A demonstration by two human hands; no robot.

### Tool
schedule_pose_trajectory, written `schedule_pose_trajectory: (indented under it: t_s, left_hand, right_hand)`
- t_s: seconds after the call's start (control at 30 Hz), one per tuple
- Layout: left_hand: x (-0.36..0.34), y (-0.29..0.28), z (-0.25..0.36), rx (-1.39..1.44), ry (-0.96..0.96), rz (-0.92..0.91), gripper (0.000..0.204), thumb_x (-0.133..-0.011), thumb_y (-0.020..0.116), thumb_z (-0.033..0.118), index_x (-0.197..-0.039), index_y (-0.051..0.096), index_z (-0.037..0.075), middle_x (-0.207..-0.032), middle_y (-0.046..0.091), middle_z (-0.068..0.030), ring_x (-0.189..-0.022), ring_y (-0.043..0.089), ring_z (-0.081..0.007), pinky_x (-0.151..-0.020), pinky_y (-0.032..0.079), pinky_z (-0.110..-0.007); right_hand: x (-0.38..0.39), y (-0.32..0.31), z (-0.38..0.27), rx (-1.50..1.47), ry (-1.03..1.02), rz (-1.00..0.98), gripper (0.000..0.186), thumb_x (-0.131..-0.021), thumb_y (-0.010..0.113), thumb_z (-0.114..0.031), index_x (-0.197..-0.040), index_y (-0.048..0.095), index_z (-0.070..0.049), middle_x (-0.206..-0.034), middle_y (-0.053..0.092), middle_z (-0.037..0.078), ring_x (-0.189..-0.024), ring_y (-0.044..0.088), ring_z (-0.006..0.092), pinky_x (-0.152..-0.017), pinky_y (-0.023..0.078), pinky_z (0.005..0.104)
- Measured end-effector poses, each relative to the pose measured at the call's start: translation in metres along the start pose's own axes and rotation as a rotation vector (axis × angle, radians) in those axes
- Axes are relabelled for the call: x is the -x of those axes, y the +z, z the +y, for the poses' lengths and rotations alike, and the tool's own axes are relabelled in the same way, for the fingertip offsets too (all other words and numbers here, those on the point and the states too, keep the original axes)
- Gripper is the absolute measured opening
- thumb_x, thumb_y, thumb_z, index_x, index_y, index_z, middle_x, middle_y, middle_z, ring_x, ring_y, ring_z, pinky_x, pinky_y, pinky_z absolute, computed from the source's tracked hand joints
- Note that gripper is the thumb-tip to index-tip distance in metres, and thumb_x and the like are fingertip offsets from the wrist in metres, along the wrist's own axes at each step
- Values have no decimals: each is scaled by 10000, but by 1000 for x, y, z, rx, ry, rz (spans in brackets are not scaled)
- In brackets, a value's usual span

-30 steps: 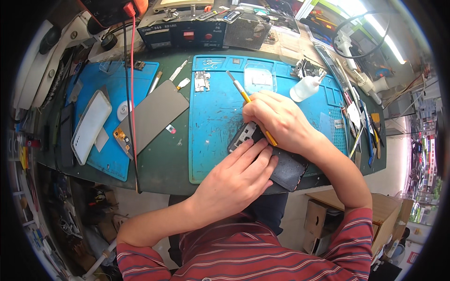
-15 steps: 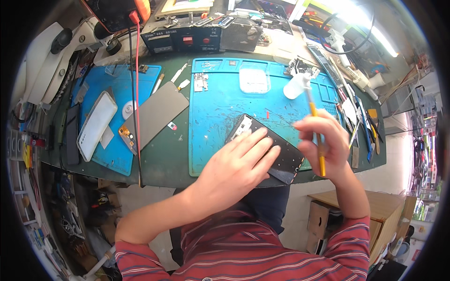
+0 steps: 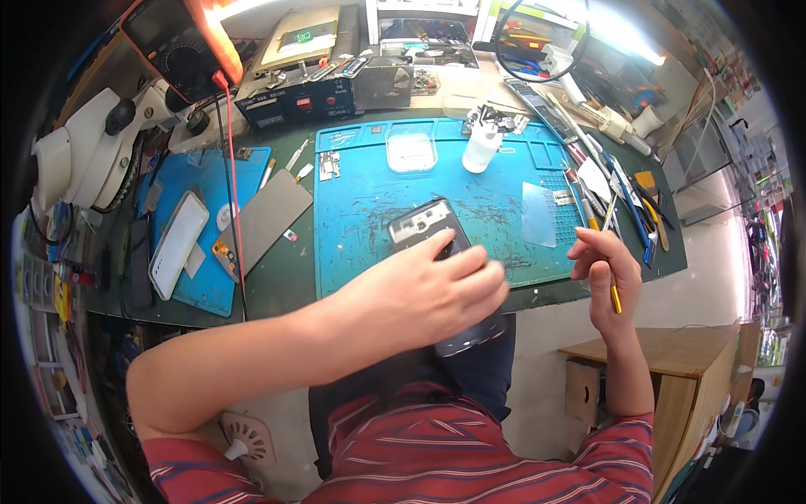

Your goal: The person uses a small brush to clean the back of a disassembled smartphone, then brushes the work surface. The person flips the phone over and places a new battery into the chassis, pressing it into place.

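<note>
My left hand (image 3: pixel 420 302) grips the black phone body (image 3: pixel 420 220) from above, its fingers over the upper part and edge. The phone lies slanted, with its lower end past the front edge of the blue silicone mat (image 3: pixel 353 235) over my lap, slightly blurred. My right hand (image 3: pixel 613 269) is raised at the mat's right front, curled round a yellow-handled tool (image 3: pixel 615 301) with its tip upward. Behind the phone stand a clear tray (image 3: pixel 410 154) and a white squeeze bottle (image 3: pixel 480 149).
A second mat at left holds a white phone back (image 3: pixel 176 245), with a grey screen (image 3: pixel 269 214) and hanging cables (image 3: pixel 237 260) beside it. A microscope (image 3: pixel 84 160), multimeter (image 3: pixel 172 46) and black device (image 3: pixel 294 102) stand behind. Assorted tools (image 3: pixel 621 185) crowd the right. A wooden cabinet (image 3: pixel 672 353) is below.
My left hand and the phone have moved toward me, over the table's front edge. My right hand has lifted away from the phone to the right, still holding the tool.
</note>
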State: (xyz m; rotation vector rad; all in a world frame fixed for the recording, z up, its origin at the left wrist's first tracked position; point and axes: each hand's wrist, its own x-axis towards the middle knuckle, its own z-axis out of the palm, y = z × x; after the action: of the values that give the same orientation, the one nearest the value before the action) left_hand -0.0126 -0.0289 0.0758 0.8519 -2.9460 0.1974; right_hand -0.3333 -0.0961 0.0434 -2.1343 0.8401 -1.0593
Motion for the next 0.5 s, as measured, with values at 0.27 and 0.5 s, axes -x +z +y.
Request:
schedule_pose_trajectory:
  t_s: [0.27, 0.5]
  left_hand:
    - [58, 1, 14, -113, 78, -229, 562, -953, 704, 219, -1485, 524, 255, -1593, 475, -29, -1538, 465, -274, -1191, 515, -546]
    - [75, 17, 4, 260, -12, 12, 568, -994, 671, 209, -1552, 564, 191, -1594, 564, -101, -1506, 533, -315, -1237, 465, -521]
  right_hand:
    - [-6, 35, 1, -114, -57, -108, 512, -1178, 534, -386, -1449, 658, 31, -1179, 802, 183, -923, 770, 216, -832, 598, 322]
    - [-31, 64, -6, 39, -186, -227, 368, -966, 790, -69, -1320, 734, 13, -1111, 751, 171, -916, 750, 288, -785, 603, 367]
